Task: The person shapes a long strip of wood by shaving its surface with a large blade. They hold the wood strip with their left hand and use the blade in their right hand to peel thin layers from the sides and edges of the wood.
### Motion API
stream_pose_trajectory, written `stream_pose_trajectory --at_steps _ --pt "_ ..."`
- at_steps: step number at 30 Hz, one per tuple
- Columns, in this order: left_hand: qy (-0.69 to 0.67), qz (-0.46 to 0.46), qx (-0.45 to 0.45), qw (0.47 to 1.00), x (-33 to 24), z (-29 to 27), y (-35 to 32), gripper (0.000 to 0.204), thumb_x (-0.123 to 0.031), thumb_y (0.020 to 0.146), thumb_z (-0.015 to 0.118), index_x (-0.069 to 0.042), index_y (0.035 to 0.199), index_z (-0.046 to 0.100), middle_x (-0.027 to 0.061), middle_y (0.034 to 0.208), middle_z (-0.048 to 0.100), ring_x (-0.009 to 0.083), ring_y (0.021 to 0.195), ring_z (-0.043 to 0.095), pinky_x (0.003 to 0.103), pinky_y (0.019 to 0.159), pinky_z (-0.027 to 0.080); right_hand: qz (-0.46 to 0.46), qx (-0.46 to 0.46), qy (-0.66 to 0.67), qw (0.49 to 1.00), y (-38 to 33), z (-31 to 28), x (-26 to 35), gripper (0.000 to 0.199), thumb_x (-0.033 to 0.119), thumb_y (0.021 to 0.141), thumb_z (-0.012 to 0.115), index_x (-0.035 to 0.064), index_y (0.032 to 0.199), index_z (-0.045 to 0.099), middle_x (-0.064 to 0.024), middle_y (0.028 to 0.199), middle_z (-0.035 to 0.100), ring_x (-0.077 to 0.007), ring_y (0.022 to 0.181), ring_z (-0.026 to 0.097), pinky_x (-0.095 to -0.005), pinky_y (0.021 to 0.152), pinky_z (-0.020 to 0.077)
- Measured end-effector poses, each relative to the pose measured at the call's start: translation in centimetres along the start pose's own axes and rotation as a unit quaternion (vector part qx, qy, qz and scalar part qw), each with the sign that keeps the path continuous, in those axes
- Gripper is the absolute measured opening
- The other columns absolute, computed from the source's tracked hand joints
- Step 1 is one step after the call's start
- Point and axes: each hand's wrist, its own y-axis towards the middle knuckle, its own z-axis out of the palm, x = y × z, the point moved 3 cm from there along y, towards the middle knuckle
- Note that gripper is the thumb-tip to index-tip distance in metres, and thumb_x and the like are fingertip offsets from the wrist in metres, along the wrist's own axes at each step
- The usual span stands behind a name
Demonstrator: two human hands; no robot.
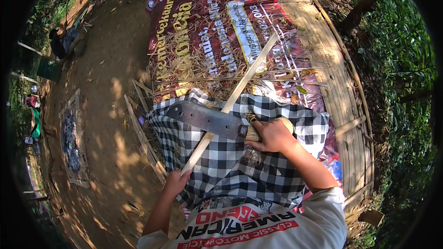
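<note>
My right hand point(273, 136) is closed round the wooden handle of a machete point(205, 119) with a wide dark blade and several small holes. The blade points left and lies across a long pale bamboo strip point(251, 74), hiding a short stretch of it. Lower left, my left hand point(176, 182) grips the near end of this strip, which slants away to the upper right. A black-and-white checkered cloth point(221, 157) is spread over my lap beneath both. The rounded end of the machete handle shows just beyond my right hand.
A red printed banner point(198, 18) strewn with shavings point(184, 50) covers a bamboo platform point(341, 87). Thin strips point(258, 80) lie across it. Split bamboo pieces point(145, 138) lean at the left beside bare ground point(106, 110). Another person point(67, 41) sits far left.
</note>
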Motion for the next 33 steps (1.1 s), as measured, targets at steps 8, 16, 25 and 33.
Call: stream_pose_trajectory --at_steps 8,16,25,33 --pt "0.033 0.023 0.003 0.999 -1.0 -0.3 0.6 0.048 -0.041 0.093 0.059 0.003 0.076 0.062 0.0154 0.058 0.058 0.0262 0.054 0.060 0.037 0.055 0.046 0.209 -0.071 0.062 0.973 -1.0 -6.6 -8.4 0.057 0.057 0.081 0.062 0.0014 0.095 0.061 -0.0222 0.070 0.064 -0.0416 0.070 0.064 -0.0494 0.064 0.0495" --pt "0.092 0.052 -0.048 0.993 -0.8 0.1 0.0 0.044 -0.039 0.092 0.060 0.004 0.083 0.065 0.0232 0.060 0.056 0.0419 0.060 0.060 0.042 0.054 0.046 0.098 0.033 0.043 0.994 0.6 -3.1 -1.8 0.061 0.062 0.080 0.061 0.0028 0.095 0.061 -0.0181 0.064 0.063 -0.0389 0.061 0.063 -0.0476 0.057 0.0501" --pt "0.145 0.110 -0.089 0.979 -1.2 -0.5 -0.1 0.046 -0.039 0.092 0.060 0.003 0.073 0.061 0.0245 0.058 0.055 0.0441 0.058 0.058 0.047 0.052 0.044 -0.019 -0.015 0.017 1.000 1.3 -3.0 -2.9 0.059 0.063 0.080 0.060 0.0035 0.084 0.061 -0.0158 0.057 0.060 -0.0377 0.054 0.060 -0.0451 0.053 0.0484" --pt "0.158 0.127 -0.106 0.973 -3.0 -0.5 -0.6 0.045 -0.039 0.093 0.058 0.002 0.075 0.062 0.0240 0.059 0.055 0.0443 0.058 0.058 0.048 0.052 0.045 -0.022 0.008 -0.010 1.000 1.0 -3.7 -5.0 0.057 0.062 0.076 0.064 0.0049 0.083 0.061 -0.0159 0.060 0.060 -0.0368 0.059 0.061 -0.0435 0.057 0.0476"
